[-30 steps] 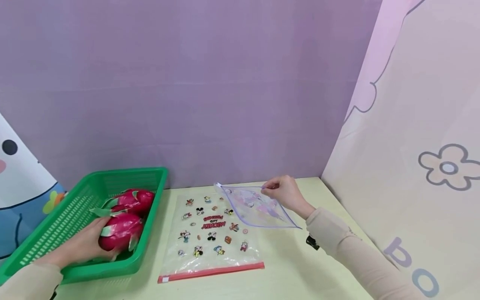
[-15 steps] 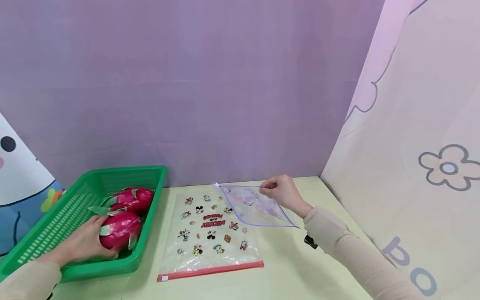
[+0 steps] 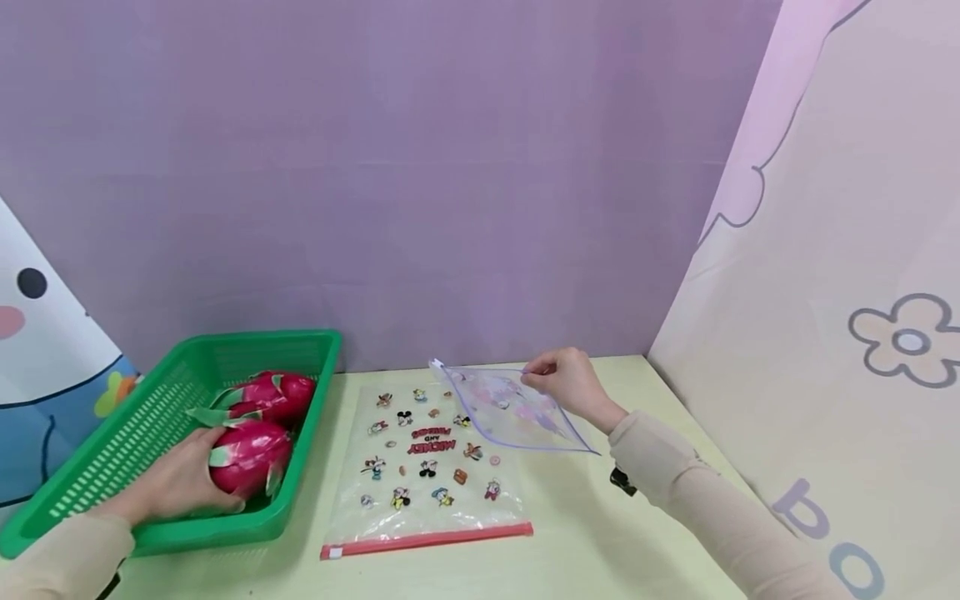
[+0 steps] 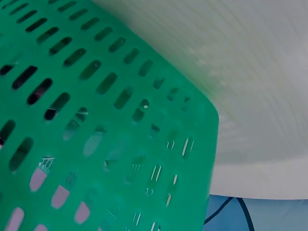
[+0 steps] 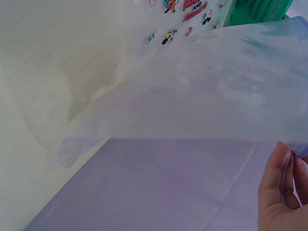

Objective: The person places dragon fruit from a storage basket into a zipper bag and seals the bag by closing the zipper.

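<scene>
My left hand (image 3: 176, 479) reaches into the green basket (image 3: 306, 442) and grips the nearer dragon fruit (image 3: 251, 457), thumb in front and fingers at its far left side. A second dragon fruit (image 3: 281, 398) lies behind it in the basket. With thumb and fingertips, my right hand (image 3: 570, 383) pinches the edge of a clear zip bag (image 3: 517, 417) with purple trim, holding it up with its mouth spread. In the right wrist view that zip bag (image 5: 207, 91) hangs from the pinching hand (image 5: 284, 192). The left wrist view shows only the basket's slotted side (image 4: 115, 120), hiding the hand.
A flat clear bag (image 3: 405, 517) with cartoon prints and a red zip lies on the pale table (image 3: 570, 550), partly under the raised bag. A small black clip-like object (image 3: 622, 482) is by the right sleeve. Purple cloth (image 3: 480, 183) stands behind, a printed panel (image 3: 825, 333) at right.
The head view has shifted slightly. Both hands keep their holds; the left hand's fingers have settled a little around the dragon fruit, which stays in the basket.
</scene>
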Demonstrator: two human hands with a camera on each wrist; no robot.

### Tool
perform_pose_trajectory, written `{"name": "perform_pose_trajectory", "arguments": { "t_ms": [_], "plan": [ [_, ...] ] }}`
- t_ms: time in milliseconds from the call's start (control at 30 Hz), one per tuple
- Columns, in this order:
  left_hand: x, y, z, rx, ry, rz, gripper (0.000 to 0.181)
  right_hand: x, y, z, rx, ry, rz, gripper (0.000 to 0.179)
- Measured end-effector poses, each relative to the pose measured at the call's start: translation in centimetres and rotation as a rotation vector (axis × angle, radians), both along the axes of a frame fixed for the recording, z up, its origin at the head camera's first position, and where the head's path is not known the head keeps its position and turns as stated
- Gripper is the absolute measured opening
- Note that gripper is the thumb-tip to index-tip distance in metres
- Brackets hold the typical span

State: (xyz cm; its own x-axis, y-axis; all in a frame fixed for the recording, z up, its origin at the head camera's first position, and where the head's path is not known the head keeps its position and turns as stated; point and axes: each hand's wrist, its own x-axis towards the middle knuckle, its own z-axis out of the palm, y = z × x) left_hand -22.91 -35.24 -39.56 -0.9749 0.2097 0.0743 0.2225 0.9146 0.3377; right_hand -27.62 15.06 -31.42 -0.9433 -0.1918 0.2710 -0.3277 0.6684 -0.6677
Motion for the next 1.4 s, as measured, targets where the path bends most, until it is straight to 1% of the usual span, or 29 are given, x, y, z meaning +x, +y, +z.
{"name": "perform_pose_trajectory", "arguments": {
  "t_ms": [200,533,700,767,900,1000,1200,1300,1400],
  "plan": [
    [0.2,0.0,0.1,-0.002,-0.006,0.006,0.112,0.0,-0.1,0.0,-0.006,-0.007,-0.008,0.008],
    [0.3,0.1,0.7,-0.056,0.073,0.005,0.113,0.0,0.3,-0.1,-0.005,-0.001,-0.006,0.009],
    [0.7,0.2,1.1,-0.049,0.1,0.017,0.113,0.0,0.4,-0.3,-0.004,-0.004,-0.002,0.008],
    [0.9,0.3,1.5,-0.049,0.119,0.019,0.112,0.0,0.4,-0.3,-0.005,-0.006,0.0,0.009],
    [1.3,0.6,2.6,-0.065,0.158,0.026,0.11,-0.1,0.2,-0.1,-0.006,-0.004,0.003,0.009],
    [1.6,0.9,3.4,-0.073,0.169,0.031,0.109,-0.2,0.2,-0.1,-0.005,0.002,0.003,0.009],
    [2.0,1.6,4.6,-0.093,0.196,0.036,0.108,-0.2,0.4,-0.3,-0.007,0.004,0.001,0.009],
    [2.3,1.9,5.2,-0.099,0.218,0.049,0.107,-0.2,0.4,-0.2,-0.008,0.0,-0.006,0.009],
    [2.5,2.3,5.8,-0.099,0.257,0.072,0.105,-0.3,0.4,-0.2,-0.007,-0.003,-0.012,0.009]
  ]
}}
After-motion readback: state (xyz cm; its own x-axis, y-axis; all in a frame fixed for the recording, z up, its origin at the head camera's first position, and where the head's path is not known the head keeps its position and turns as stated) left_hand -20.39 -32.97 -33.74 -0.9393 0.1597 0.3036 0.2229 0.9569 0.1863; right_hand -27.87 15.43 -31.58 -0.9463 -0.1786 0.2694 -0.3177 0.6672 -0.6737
